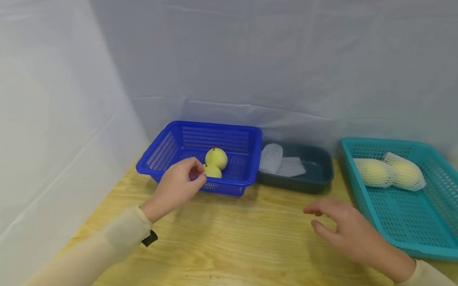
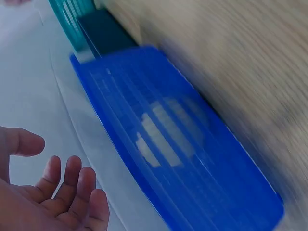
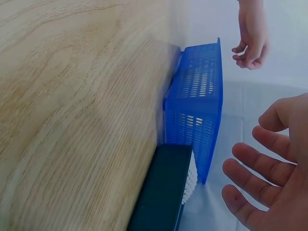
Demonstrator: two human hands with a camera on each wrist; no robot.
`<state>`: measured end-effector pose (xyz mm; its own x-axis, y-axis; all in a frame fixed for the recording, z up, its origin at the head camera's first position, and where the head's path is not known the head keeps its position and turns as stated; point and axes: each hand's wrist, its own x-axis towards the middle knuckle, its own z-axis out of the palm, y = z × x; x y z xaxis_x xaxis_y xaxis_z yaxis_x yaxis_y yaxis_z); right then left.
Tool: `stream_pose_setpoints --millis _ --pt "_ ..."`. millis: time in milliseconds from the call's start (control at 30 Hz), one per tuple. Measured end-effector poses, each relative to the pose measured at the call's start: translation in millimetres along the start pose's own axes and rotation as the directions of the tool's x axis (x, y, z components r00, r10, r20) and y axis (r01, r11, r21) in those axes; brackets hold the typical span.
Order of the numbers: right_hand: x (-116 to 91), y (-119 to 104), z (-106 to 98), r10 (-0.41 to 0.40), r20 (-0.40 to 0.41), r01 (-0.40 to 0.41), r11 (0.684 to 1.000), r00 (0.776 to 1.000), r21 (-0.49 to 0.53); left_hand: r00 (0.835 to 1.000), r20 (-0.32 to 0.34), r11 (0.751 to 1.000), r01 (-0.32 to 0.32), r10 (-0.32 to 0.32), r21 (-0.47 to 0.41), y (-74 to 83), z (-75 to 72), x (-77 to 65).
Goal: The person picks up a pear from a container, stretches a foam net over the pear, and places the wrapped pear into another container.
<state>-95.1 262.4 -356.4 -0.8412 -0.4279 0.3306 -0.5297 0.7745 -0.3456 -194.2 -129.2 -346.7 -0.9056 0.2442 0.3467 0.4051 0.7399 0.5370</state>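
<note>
Over the front edge of the blue basket (image 1: 161, 155), my left hand (image 1: 180, 182) hovers with loosely bent fingers and nothing between them. Two round yellow-green pears with short dark stems lie in that basket, a rear pear (image 1: 216, 158) and a front pear (image 1: 212, 172) partly behind the basket rim. My right hand (image 1: 350, 231) is above the table, left of the teal basket (image 1: 420, 248), its fingers relaxed and apart, holding nothing. Two pale pears in white foam nets, a left one (image 1: 373, 172) and a right one (image 1: 408, 173), lie side by side in the teal basket.
Between the baskets stands a dark green tray (image 1: 311, 185) holding a puffed-out foam net (image 1: 271, 158) and a flattened foam net (image 1: 291, 166). The wooden table (image 1: 220, 242) ends at white sheeting (image 1: 236, 62) behind and to the left.
</note>
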Motion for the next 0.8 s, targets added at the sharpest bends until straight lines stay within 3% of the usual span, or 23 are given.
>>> stream_pose_setpoints --millis 167,400,467,633,800 --pt "0.8 0.3 3.9 -0.033 -0.019 0.033 0.999 0.999 0.003 0.996 -0.080 0.998 0.032 -0.028 0.050 -35.2 -12.9 7.4" --pt "3.8 -2.0 6.5 -0.068 -0.027 0.069 0.998 0.997 0.011 0.986 -0.164 0.993 0.008 0.012 0.120 -80.2 -25.0 15.6" --pt "4.5 -2.9 6.8 -0.078 -0.026 0.079 0.997 0.997 0.017 0.983 -0.184 0.987 0.029 0.001 0.160 -91.1 -29.3 18.0" --pt "4.2 -6.3 6.7 -0.083 -0.025 0.083 0.996 0.996 0.028 0.980 -0.149 0.966 0.158 -0.128 0.205 -112.4 -38.9 23.5" --pt "4.6 -8.2 7.2 -0.102 -0.040 0.103 0.994 0.994 0.029 0.961 -0.077 0.935 0.275 -0.264 0.223 -127.0 -46.2 27.0"
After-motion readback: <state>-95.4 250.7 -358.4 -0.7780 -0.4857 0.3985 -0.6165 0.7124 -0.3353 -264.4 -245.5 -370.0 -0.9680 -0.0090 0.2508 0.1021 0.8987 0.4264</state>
